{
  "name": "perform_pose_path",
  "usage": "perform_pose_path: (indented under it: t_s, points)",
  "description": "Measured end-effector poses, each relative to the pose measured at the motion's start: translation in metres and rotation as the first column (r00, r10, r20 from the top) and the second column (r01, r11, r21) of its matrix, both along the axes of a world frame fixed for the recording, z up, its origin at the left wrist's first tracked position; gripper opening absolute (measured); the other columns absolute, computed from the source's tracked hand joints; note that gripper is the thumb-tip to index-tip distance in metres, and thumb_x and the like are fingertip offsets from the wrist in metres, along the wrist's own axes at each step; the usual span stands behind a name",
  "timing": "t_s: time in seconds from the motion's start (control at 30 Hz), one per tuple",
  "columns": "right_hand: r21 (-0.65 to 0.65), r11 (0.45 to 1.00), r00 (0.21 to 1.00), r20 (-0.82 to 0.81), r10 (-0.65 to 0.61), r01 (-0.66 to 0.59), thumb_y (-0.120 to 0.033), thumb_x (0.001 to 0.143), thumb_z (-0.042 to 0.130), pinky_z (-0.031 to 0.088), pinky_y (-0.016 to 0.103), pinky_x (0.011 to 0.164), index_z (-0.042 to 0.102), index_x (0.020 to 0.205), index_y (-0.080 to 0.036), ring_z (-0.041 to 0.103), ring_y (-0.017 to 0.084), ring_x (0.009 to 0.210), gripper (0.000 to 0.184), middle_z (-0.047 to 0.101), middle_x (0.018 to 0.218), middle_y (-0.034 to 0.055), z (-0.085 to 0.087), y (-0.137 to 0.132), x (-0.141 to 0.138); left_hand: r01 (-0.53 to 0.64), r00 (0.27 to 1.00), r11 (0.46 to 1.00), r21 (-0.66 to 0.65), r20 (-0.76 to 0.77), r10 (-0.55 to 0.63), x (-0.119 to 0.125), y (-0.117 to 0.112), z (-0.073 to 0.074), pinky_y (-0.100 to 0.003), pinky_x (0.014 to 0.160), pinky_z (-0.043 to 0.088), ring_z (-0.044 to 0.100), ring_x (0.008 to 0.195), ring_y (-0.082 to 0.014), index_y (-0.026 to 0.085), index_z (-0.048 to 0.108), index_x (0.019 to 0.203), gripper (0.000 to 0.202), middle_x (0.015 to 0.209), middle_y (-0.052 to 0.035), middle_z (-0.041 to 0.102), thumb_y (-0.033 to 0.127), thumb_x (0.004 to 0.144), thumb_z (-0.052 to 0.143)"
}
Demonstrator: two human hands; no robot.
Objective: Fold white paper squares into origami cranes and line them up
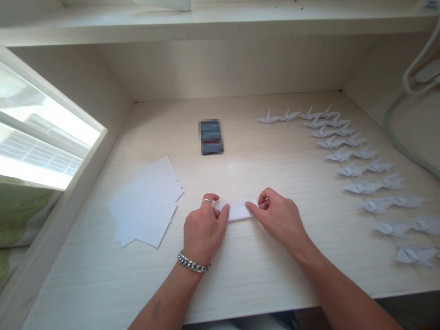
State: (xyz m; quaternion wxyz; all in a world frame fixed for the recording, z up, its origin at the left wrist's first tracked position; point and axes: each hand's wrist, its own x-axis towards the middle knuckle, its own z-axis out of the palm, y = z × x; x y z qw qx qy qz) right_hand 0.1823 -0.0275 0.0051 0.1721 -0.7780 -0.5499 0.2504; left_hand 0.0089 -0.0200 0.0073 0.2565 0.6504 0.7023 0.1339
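Pale wood walls (220, 68) box in your worktop (247, 284), with a shelf (220, 20) above it and a bright window (44, 123) on the left. Your left hand (204, 231) and your right hand (280, 217) are both closed on a white paper strip (239, 210), one at each end. The strip lies flat on the worktop, near the front edge and close to the middle. Your left fingers (215, 204) curl over one end, and your right pointer finger (252, 208) lies along the other.

The strip looks very light and thin. It should bend with a small push, and it could crease or slip, so a soft hold seems best. The two short ends look like good places to hold it.

A loose pile of white paper sheets (144, 201) sits to the left of your hands. Rows of paper cranes (360, 185) curve along the right side, well apart from your hands.

Your hands hide both ends of the strip, so you cannot see how many layers it has there. A small dark thing (211, 136) behind the strip is blurred, so you cannot tell what it is. A pale cable (405, 119) at the right edge runs out of view.
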Motion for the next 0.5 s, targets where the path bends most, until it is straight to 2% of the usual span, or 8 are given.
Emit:
perform_pose_path:
  t_s: [0.5]
  points:
    - [0.065,0.995,0.994,-0.093,-0.064,0.07,-0.042,0.071,0.065,0.037,0.027,0.058,0.052,0.066,-0.023,0.057,0.015,0.057,0.023,0.063,0.058,-0.0048,-0.0013,-0.0032,-0.0016,0.036,0.998,0.999,0.004,-0.046,-0.036,-0.0013,0.0017,-0.0007,-0.032,0.064,0.042,0.067,0.066,-0.0216,0.022,0.058,0.109,0.032,0.067,0.0026,0.071,0.042,0.085,0.05]
